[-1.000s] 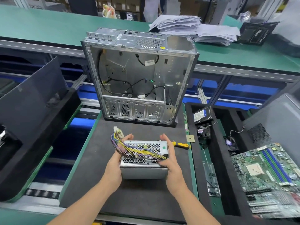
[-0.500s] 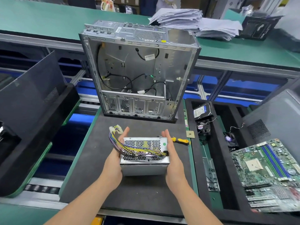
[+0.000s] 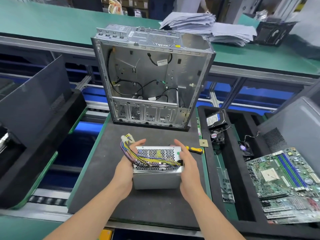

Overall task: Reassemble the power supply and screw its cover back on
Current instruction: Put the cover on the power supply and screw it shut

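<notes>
Held between the two hands, over the mat [image 3: 155, 203], power supply [image 3: 156, 177]; not clear whether lifted or resting; seemingly closed up as a box already, so reassembly judged largely done; cannot tell whether any cover screws are in, so screwing probably left to do. Perforated face turned up, plain side toward the person, long axis running hand to hand. Wires [image 3: 152, 159] coming out near the right thumb, swept across the top and looped over the left hand [image 3: 125, 166], ending in a white connector [image 3: 125, 138] just past the left fingertips. Left hand spread flat against one end, fingers straight; right hand [image 3: 188, 168] flat against the other end, fingers straight, thumb lying on the top edge; box pressed between the palms rather than pinched. Just beyond the right fingertips, yellow-handled screwdriver [image 3: 195, 150], untouched. Farther ahead of both hands, open case [image 3: 152, 75] standing upright; off past the right hand, motherboard [image 3: 284, 181].
</notes>
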